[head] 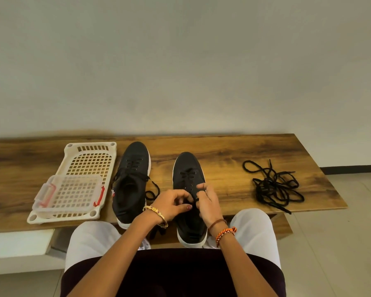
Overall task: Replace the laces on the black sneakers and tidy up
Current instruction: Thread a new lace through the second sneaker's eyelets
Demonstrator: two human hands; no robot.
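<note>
Nearest me, my left hand (pixel 172 203) and right hand (pixel 206 202) meet over the right sneaker (pixel 190 189), fingers curled and pinching its lace (pixel 195 199) at the eyelets nearest me. That shoe's long axis runs straight away from me on the tabletop (pixel 234 153). The left sneaker (pixel 132 181) sits just beside it; loose laces (pixel 274 185) lie well apart on its other side.

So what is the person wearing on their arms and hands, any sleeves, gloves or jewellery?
Both forearms are bare: no sleeves, no gloves. The left hand has a thin gold bangle with small red stones at the wrist. The right hand has two wristbands: a thin brown cord band and, below it, a braided orange and red thread band. No rings are visible.
</note>
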